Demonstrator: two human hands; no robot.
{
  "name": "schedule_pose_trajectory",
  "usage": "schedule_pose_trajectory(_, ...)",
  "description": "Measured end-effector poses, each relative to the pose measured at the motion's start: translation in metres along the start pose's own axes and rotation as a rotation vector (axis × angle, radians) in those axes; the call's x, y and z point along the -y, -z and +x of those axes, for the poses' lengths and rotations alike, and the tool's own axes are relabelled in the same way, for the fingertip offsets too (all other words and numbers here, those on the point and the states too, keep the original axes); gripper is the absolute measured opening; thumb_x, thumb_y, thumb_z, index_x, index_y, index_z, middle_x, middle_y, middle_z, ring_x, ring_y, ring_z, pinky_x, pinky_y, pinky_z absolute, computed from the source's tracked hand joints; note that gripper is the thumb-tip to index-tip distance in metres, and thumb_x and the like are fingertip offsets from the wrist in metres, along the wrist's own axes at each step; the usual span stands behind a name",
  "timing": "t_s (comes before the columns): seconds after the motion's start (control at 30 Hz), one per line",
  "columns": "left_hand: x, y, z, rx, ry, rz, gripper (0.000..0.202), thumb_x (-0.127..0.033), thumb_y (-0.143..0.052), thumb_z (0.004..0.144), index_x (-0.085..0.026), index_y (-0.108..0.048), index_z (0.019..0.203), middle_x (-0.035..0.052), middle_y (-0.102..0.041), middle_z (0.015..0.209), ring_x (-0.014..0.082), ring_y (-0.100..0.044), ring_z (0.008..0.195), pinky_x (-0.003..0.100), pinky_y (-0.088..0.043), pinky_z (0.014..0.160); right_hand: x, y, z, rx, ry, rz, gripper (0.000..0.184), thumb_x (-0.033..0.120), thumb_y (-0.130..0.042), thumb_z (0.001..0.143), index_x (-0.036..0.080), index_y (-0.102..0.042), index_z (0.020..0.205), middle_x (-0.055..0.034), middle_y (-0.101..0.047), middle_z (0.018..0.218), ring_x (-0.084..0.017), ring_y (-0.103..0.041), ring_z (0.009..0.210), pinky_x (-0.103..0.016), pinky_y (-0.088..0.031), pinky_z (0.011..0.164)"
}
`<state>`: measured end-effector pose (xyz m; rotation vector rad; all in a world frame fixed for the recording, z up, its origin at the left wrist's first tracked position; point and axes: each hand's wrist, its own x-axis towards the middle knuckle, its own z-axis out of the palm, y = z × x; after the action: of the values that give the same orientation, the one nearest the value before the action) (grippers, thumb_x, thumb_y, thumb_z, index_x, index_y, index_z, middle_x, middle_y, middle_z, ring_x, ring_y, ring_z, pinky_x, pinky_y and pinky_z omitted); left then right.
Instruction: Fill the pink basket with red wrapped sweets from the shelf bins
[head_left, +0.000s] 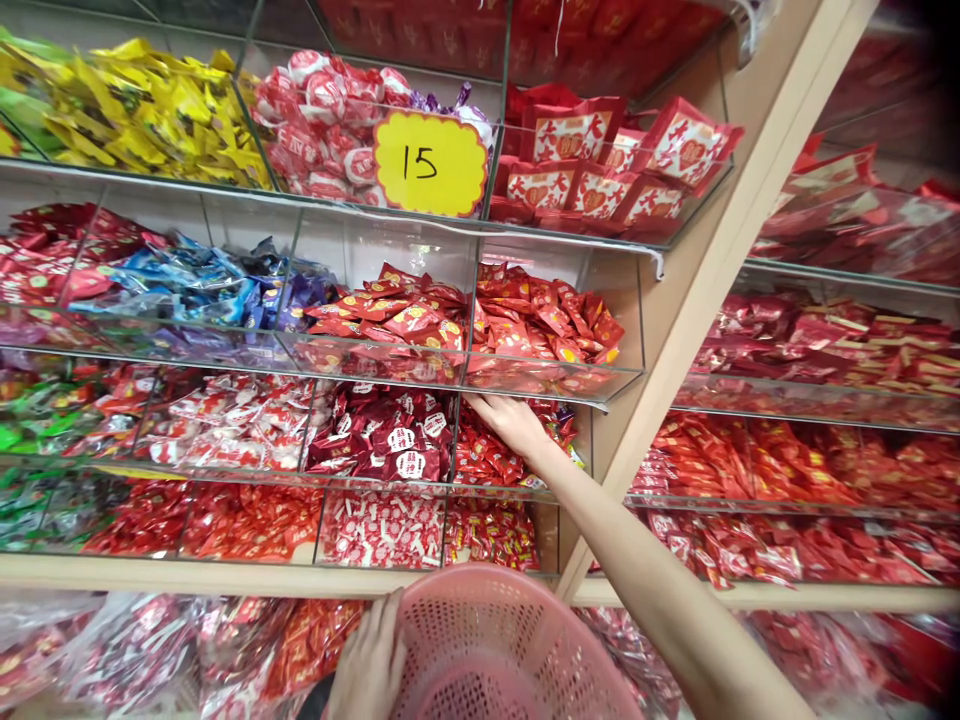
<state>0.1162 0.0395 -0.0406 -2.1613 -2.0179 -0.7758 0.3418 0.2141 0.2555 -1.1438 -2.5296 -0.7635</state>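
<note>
My left hand (371, 650) is closed over the left rim of a pink perforated plastic basket (517, 600). The basket is at the bottom middle, and its bare holed wall and floor show. My right hand (514, 425) reaches from the lower right into a clear bin of small red-wrapped candies (480, 455). Its fingers are stretched forward over the candies, just under the shelf above, and the fingertips are partly hidden there. Left of that hand, dark red candy packets (405, 440) with white labels fill the neighbouring bin.
Clear bin fronts and shelf edges surround my right hand. Orange-red packets (547, 315) lie above it, small red candies (491, 530) below. A slanting wooden post (697, 270) stands to the right. A yellow "15" sign (431, 163) hangs above. Bagged sweets (135, 650) are underneath.
</note>
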Motion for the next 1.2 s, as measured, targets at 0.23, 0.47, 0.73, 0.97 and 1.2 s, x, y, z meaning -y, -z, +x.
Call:
schedule_pose_trajectory(0.23,0.003,-0.004,-0.001,-0.025,-0.002,-0.028,0.045,-0.024,-0.038,0.086,-0.019,-0.050,0.130,0.0083,-0.061,0.127,0.0205,-0.060,0.113,0.033,-0.051,0.089,0.001,0.000,-0.009,-0.074,0.057,0.021,0.051,0.008,-0.032,0.090,0.023,-0.039,0.138,-0.0126,-0.049,0.138,-0.021,-0.049,0.123,-0.033,-0.050,0.093)
schedule_pose_trajectory(0.47,-0.002,0.001,0.000,-0.004,0.019,-0.035,0.045,-0.027,-0.034,0.089,-0.018,-0.049,0.130,0.0079,-0.059,0.129,0.0201,-0.057,0.116,0.034,-0.050,0.092,0.023,0.017,-0.045,-0.231,0.034,0.281,0.043,0.017,-0.028,0.095,0.023,-0.046,0.134,-0.0116,-0.051,0.135,-0.019,-0.050,0.120,-0.034,-0.048,0.094)
schedule_pose_trajectory(0.73,-0.007,0.009,0.000,0.048,0.021,0.017,0.046,-0.026,-0.032,0.089,-0.015,-0.047,0.132,0.0097,-0.057,0.131,0.0217,-0.056,0.117,0.036,-0.048,0.093,0.098,0.045,-0.108,-0.374,-0.781,1.678,0.045,0.042,-0.064,0.078,0.024,-0.055,0.119,0.0005,-0.064,0.076,-0.008,-0.052,0.049,-0.019,-0.043,0.040)
schedule_pose_trajectory(0.97,-0.011,0.016,0.001,0.081,0.027,-0.006,0.046,-0.025,-0.031,0.090,-0.015,-0.045,0.133,0.0104,-0.056,0.131,0.0216,-0.056,0.116,0.037,-0.046,0.094,0.141,0.021,-0.164,0.002,-1.136,2.413,0.030,0.036,-0.078,0.066,0.019,-0.064,0.086,0.0024,-0.064,0.079,-0.002,-0.054,0.058,-0.012,-0.044,0.054)
schedule_pose_trajectory(1.2,-0.014,0.019,0.002,0.068,0.030,-0.027,0.046,-0.026,-0.032,0.091,-0.014,-0.045,0.133,0.0106,-0.056,0.131,0.0216,-0.055,0.117,0.036,-0.046,0.095,0.184,-0.044,-0.242,0.413,-1.063,2.365,0.046,0.048,-0.081,0.057,0.015,-0.066,0.085,0.0012,-0.064,0.069,-0.002,-0.052,0.051,-0.015,-0.039,0.051)
